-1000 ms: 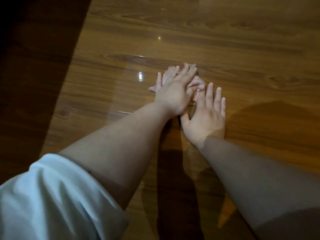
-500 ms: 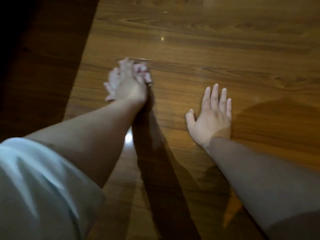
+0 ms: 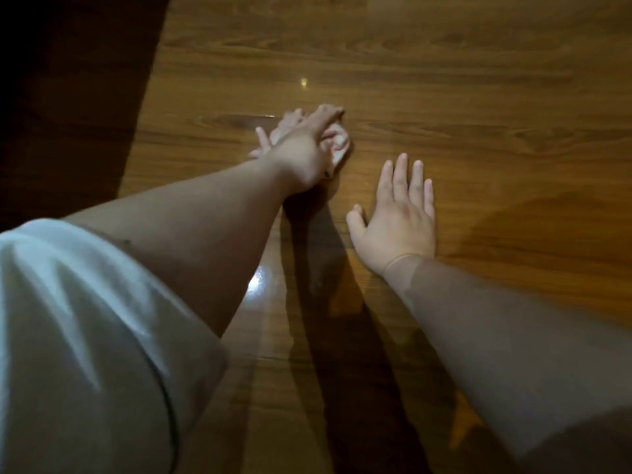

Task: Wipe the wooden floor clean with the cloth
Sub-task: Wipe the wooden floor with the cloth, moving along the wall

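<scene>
The left hand pressed the cloth to the floor, fingers stretched out — the wad lay under the palm, peeping out thumb-side, too bunched to show a long axis. The right hand lay flat, fingers spread, nearby.

Both arms reach forward and down, the bare left arm angled to the right from a white short sleeve. The left hand lies palm down, fingers stretched forward, pressing on a bunched cloth; motion blur hides its thumb. The right hand lies flat just beside and nearer, fingers straight and together, thumb spread left, right forearm extended behind it.
</scene>
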A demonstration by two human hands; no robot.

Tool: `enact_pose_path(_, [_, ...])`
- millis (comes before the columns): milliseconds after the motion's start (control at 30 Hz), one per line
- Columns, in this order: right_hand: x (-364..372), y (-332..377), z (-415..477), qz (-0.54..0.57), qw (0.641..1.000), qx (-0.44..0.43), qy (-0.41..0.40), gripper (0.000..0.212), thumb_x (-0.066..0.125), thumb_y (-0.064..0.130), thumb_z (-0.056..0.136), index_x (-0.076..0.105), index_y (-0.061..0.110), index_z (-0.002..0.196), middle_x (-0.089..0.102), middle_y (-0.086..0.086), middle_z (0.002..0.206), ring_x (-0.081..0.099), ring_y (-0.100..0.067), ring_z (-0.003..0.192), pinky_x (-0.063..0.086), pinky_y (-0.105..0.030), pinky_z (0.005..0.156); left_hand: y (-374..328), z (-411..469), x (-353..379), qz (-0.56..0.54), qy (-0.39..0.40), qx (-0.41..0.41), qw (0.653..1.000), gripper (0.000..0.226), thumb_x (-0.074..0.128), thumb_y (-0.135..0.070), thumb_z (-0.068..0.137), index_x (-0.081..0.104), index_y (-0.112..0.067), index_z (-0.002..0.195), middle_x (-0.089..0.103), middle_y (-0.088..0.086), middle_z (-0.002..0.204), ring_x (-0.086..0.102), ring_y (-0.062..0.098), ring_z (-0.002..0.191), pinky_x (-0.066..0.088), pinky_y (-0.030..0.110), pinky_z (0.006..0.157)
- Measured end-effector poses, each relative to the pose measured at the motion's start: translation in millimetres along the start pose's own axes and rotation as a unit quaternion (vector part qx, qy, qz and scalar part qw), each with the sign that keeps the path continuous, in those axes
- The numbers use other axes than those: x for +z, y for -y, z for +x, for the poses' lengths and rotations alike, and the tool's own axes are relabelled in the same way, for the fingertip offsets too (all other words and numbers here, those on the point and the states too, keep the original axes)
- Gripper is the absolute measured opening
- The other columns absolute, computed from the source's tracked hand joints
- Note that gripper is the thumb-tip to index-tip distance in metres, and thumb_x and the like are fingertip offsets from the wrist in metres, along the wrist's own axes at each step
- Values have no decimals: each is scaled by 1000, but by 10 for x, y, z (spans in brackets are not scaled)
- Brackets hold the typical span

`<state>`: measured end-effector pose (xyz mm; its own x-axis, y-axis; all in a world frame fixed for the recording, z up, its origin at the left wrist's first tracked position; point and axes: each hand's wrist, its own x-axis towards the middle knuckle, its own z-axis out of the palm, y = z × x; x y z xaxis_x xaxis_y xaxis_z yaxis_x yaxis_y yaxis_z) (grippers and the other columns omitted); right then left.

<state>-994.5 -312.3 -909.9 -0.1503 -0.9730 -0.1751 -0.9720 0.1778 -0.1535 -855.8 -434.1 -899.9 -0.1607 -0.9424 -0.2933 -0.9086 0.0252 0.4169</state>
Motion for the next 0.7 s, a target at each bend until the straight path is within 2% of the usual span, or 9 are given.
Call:
enact_pose_path(133, [30, 3, -11, -5, 1000, 3, -13, 81, 24, 53, 89, 6, 10, 155, 0, -10, 163, -5, -26, 149, -6, -40, 119, 476, -207, -42, 7, -99, -103, 990, 56, 46, -31, 96, 26, -59, 140, 19, -15, 158, 8, 15, 147, 1, 62, 113])
enact_pose_path(233, [47, -2, -7, -2, 1000, 4, -17, 80, 26, 53, 89, 8, 11, 155, 2, -10, 163, -4, -27, 150, -4, -41, 121, 808, -550, -140, -4, -159, -140, 977, 54, 43, -26, 97, 30, -52, 142, 24, -17, 156, 15, 13, 146, 2, 58, 114])
enact_pose_path(333, [52, -10, 3, 9, 1000, 0, -13, 79, 29, 52, 89, 11, 13, 155, 2, -9, 163, -4, -27, 150, -3, -41, 121, 1147, -931, -239, -11, -170, -200, 965, 53, 39, -27, 99, 27, -46, 147, 21, -16, 158, 12, 14, 147, 1, 55, 114])
enact_pose_path(467, [43, 1, -3, 10, 1000, -5, -13, 75, 30, 52, 89, 14, 21, 155, 2, -9, 163, -3, -28, 149, -5, -41, 120, 1531, -1443, -379, -22, -166, -296, 940, 52, 36, -28, 102, 21, -39, 151, 17, -9, 160, 11, 18, 148, 5, 57, 114])
enact_pose_path(633, [46, 10, -11, -1, 1000, -4, -11, 73, 28, 52, 90, 14, 22, 155, 2, -10, 163, -3, -29, 149, -4, -42, 121, 1340, -1883, -74, -34, -259, -410, 874, 55, 40, -32, 98, 22, -37, 150, 24, -3, 158, 17, 25, 146, 8, 59, 115])
enact_pose_path(667, [36, 3, -7, -1, 1000, -5, -11, 73, 28, 52, 90, 14, 22, 155, 2, -10, 163, -3, -30, 149, -3, -42, 121, 1190, -1924, 19, -42, -260, -395, 880, 56, 40, -34, 97, 22, -38, 150, 23, -4, 158, 15, 25, 146, 6, 60, 115])
enact_pose_path(700, [31, 0, -22, -1, 1000, -7, -8, 72, 27, 52, 91, 14, 23, 155, 2, -10, 163, -3, -30, 149, -3, -42, 121, 1036, -1982, 122, -42, -241, -354, 903, 57, 40, -37, 96, 21, -40, 150, 21, -6, 159, 12, 23, 147, 2, 59, 115])
